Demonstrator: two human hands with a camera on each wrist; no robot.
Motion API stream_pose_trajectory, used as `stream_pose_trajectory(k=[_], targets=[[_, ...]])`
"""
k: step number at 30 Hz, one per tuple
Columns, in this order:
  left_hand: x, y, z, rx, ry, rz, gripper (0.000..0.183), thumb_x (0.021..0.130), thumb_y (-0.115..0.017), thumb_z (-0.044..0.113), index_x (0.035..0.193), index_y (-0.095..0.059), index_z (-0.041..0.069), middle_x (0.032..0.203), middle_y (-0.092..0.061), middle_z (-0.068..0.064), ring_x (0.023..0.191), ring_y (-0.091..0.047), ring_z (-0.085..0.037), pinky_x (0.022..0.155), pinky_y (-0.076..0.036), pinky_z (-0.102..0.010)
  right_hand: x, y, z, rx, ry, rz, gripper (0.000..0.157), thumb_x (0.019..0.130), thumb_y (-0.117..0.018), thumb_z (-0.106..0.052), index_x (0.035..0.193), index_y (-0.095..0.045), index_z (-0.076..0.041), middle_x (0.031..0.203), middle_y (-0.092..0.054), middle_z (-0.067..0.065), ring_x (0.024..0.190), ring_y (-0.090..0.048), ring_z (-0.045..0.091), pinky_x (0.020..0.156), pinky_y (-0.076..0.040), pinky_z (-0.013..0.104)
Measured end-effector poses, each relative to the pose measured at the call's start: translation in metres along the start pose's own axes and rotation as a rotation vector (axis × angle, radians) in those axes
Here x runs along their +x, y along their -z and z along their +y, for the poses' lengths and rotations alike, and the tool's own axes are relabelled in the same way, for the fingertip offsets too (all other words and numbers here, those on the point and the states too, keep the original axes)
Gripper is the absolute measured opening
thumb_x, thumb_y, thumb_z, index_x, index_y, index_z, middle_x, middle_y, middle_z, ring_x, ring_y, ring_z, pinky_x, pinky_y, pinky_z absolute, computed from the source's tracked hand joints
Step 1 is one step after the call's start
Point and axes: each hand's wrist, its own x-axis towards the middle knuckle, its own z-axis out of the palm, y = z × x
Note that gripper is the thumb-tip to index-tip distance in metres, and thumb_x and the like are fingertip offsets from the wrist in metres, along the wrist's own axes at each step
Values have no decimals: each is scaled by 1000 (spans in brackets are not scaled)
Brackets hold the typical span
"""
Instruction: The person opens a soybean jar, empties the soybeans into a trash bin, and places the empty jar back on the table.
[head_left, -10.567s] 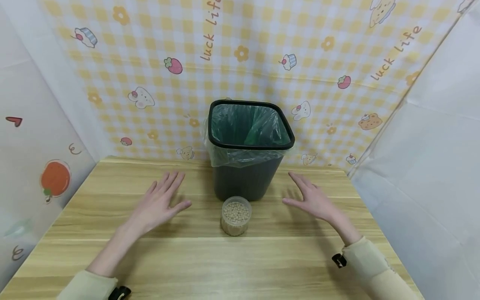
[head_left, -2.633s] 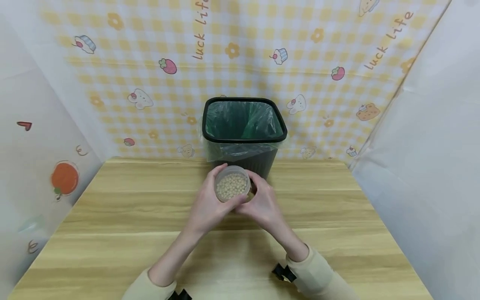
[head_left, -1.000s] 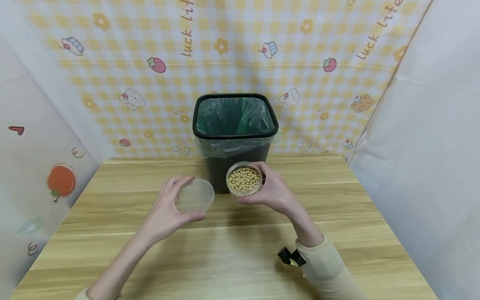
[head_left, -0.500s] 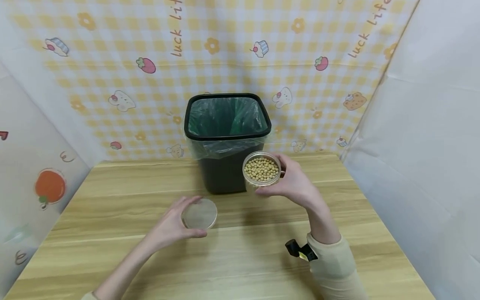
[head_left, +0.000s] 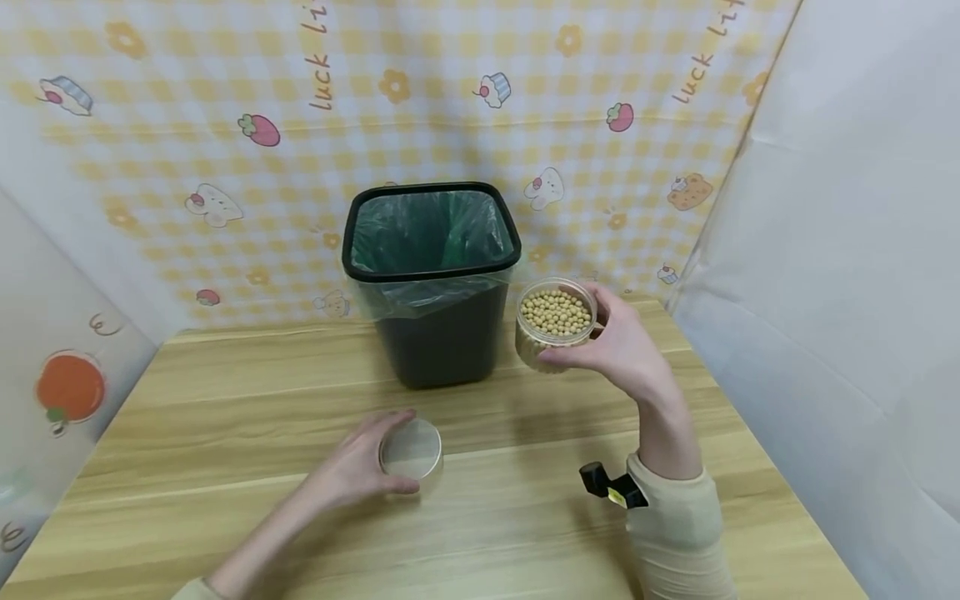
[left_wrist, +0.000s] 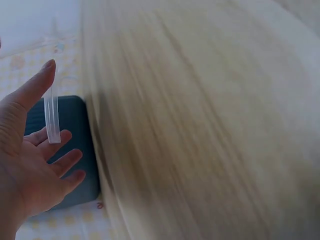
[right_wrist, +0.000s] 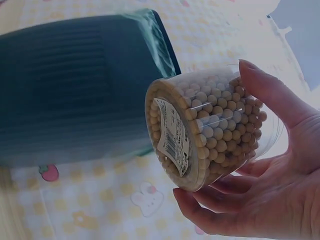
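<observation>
My right hand (head_left: pixel 626 350) grips a clear plastic jar (right_wrist: pixel 220 120) of small round beige beads (head_left: pixel 557 313) by its side. The jar is uncovered and raised off the table, just right of the bin; the right wrist view shows a printed label (right_wrist: pixel 172 135) on its base. My left hand (head_left: pixel 360 467) pinches a round translucent lid (head_left: pixel 411 450) by its edge, low over the table; in the left wrist view the lid (left_wrist: pixel 52 115) appears edge-on between thumb and fingers. Whether the lid touches the table cannot be told.
A dark bin (head_left: pixel 442 342) with a black rim and a clear liner bag stands at the back of the wooden table (head_left: pixel 495 533). Behind it hangs a yellow checked cloth (head_left: pixel 450 125). White sheets bound the left and right sides.
Earlier both hands were apart and held nothing, then held the covered jar together. The lid came off; the left hand lowered it, and the right hand carried the jar rightward and up.
</observation>
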Motion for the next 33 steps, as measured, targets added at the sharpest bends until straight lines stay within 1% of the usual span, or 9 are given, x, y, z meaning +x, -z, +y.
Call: stream_pose_trajectory(k=[3,6,8,10,14,20,25,30,33], targets=[[-1,-2,-1,21,-17,-13,104,60,-97,45,147,-54,10,149,-53,-25,133,-54,-49,98,-51,-67,0,3,-3,4,11,16,83,71,-94,-13,142,-51,-10,133,-63,10,114,-63,20,90,-52,23],[-2,-4,-2,33,-38,-27,105,59,-96,48,147,-54,8,153,-50,-24,138,-47,-56,101,-44,-74,1,6,-5,5,18,26,83,72,-94,-13,143,-51,-11,133,-63,9,113,-63,19,89,-53,22],[-3,-4,-3,41,-52,-35,105,60,-96,50,147,-54,8,155,-50,-22,141,-43,-58,104,-39,-77,1,8,-6,1,20,30,84,73,-93,-13,144,-50,-10,134,-63,10,113,-63,19,89,-53,21],[-3,-5,-3,49,-70,-43,105,60,-95,50,147,-54,7,156,-50,-21,143,-40,-58,109,-34,-77,0,9,-7,-5,21,34,84,73,-93,-13,145,-50,-10,134,-63,10,113,-64,18,88,-53,21],[-3,-8,-5,56,-87,-60,103,63,-95,49,147,-53,6,157,-48,-20,147,-36,-54,116,-28,-73,-1,11,-8,-3,30,43,84,74,-93,-14,146,-50,-10,133,-63,9,112,-64,15,87,-53,19],[-4,-12,-8,48,-79,-74,102,64,-94,49,147,-53,6,159,-45,-19,150,-31,-54,116,-26,-74,-4,15,-6,33,16,65,84,74,-93,-14,146,-51,-12,134,-61,7,114,-62,14,89,-52,18],[-2,-18,-11,42,-84,-108,103,66,-92,52,147,-51,4,161,-42,-20,151,-27,-54,117,-24,-74,-8,19,-2,29,-18,90,88,74,-93,-17,149,-48,-13,136,-60,6,118,-59,14,91,-50,17],[-2,-18,-9,26,-53,-136,110,66,-91,55,151,-47,2,164,-38,-19,153,-24,-54,118,-22,-74,-10,18,-2,19,-31,102,87,75,-93,-19,149,-48,-13,137,-59,6,119,-59,15,92,-49,16],[-2,-15,-6,23,-20,-139,116,65,-91,57,156,-41,4,165,-34,-19,152,-24,-55,118,-23,-74,-9,15,-3,19,-23,106,86,75,-94,-20,148,-49,-14,137,-60,6,121,-58,16,93,-49,18]])
